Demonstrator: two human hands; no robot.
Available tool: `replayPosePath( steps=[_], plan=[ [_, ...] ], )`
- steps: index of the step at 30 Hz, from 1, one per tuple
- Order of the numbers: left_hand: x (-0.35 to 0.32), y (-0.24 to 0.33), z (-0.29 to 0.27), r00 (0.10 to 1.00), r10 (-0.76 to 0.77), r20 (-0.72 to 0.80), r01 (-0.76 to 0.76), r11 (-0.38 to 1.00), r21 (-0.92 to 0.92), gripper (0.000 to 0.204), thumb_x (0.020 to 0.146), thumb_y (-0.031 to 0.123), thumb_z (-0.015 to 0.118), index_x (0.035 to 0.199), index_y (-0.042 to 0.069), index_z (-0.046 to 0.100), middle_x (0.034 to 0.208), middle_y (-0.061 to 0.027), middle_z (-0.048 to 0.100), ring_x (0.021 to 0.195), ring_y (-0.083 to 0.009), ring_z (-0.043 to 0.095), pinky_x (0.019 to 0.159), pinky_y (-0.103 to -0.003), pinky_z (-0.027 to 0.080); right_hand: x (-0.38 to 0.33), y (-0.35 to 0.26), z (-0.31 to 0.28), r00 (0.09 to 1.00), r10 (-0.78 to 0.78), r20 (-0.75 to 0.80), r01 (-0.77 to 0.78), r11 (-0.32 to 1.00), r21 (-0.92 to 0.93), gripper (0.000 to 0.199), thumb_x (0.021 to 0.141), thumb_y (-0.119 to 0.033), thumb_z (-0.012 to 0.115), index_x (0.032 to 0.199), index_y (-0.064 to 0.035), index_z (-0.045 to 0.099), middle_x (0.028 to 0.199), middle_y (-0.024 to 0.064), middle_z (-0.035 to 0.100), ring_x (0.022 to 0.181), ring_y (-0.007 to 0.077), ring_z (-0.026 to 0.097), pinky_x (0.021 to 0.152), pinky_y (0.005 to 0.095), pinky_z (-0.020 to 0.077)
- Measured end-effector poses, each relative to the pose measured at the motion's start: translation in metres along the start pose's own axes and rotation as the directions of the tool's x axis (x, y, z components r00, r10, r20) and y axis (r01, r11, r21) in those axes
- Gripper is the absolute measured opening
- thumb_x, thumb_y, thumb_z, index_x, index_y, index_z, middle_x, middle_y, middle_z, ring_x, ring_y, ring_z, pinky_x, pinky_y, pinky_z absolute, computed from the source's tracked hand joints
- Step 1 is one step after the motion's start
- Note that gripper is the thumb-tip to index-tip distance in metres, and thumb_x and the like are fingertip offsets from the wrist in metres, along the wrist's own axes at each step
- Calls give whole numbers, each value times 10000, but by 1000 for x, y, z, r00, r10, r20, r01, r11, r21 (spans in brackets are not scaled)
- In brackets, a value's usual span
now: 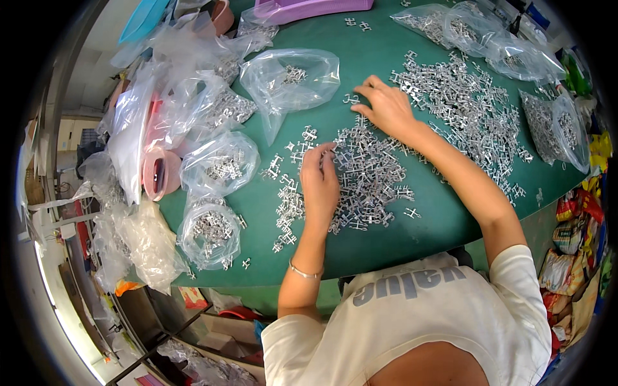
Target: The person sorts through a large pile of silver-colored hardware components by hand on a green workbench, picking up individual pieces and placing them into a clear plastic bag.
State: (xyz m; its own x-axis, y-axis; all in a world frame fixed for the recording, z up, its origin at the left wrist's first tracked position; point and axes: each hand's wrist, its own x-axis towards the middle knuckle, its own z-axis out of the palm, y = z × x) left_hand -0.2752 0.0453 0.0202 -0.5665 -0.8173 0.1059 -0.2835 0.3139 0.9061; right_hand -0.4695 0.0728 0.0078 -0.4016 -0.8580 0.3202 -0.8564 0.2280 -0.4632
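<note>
Small silvery H-shaped metal pieces lie in a loose pile [370, 177] between my forearms. My left hand [319, 179] rests at the left side of this pile, its fingers curled in and closed; anything inside them is hidden. Farther up and to the right, my right hand [386, 106] reaches across the top of the pile. Its thumb and forefinger are apart, with a single metal piece [351, 99] lying just at their tips. A larger spread of the same pieces [467, 103] covers the table beyond my right forearm.
Clear plastic bags with metal pieces stand on the green table [412, 244]: one bag [315, 61] ahead, another bag [209, 235] at the left, and a fuller bag [553, 125] at the right. A purple tray [315, 8] sits at the far edge. Shelves and boxes [222, 338] are below left.
</note>
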Motion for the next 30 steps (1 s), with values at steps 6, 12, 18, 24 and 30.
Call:
replayPosePath(
  steps=[6,12,18,24,30],
  plan=[
    [21,-5,1,989,130,75,-150,805,574,260,700,124,705,915,12,610,862,-133,532,782,-301,553,686,-382,455,4,10,-4,980,38,194,-110,920,377,217,756,-166,676,914,-30,615,814,43,601,643,137,558,618,277,442],
    [25,-13,-5,993,41,114,-96,843,530,206,691,123,704,853,18,630,815,-119,550,742,-288,563,640,-377,454,-23,-9,-37,914,-39,404,-197,828,525,219,758,-187,670,939,-75,619,881,49,650,735,185,615,651,313,465],
    [14,-10,-12,990,111,81,-138,822,553,119,706,84,672,790,12,631,782,-111,551,714,-292,570,622,-381,454,-47,-14,-44,898,-238,370,146,955,259,249,754,-216,655,956,-82,597,1009,63,634,859,292,611,695,385,481],
    [-10,7,-21,986,130,107,-163,891,423,190,753,90,648,922,14,603,783,-113,558,686,-269,574,593,-364,459,-55,-4,-77,923,-110,368,30,976,216,248,717,-188,690,907,-51,610,948,88,645,808,281,619,683,361,485],
    [-26,16,-17,683,-400,611,690,80,-719,264,910,265,503,1027,33,553,869,-62,560,707,-164,544,560,-285,456,-54,-58,-57,878,-363,311,136,813,566,214,700,-144,700,879,-48,631,909,82,616,845,265,599,706,343,476]
  ],
)
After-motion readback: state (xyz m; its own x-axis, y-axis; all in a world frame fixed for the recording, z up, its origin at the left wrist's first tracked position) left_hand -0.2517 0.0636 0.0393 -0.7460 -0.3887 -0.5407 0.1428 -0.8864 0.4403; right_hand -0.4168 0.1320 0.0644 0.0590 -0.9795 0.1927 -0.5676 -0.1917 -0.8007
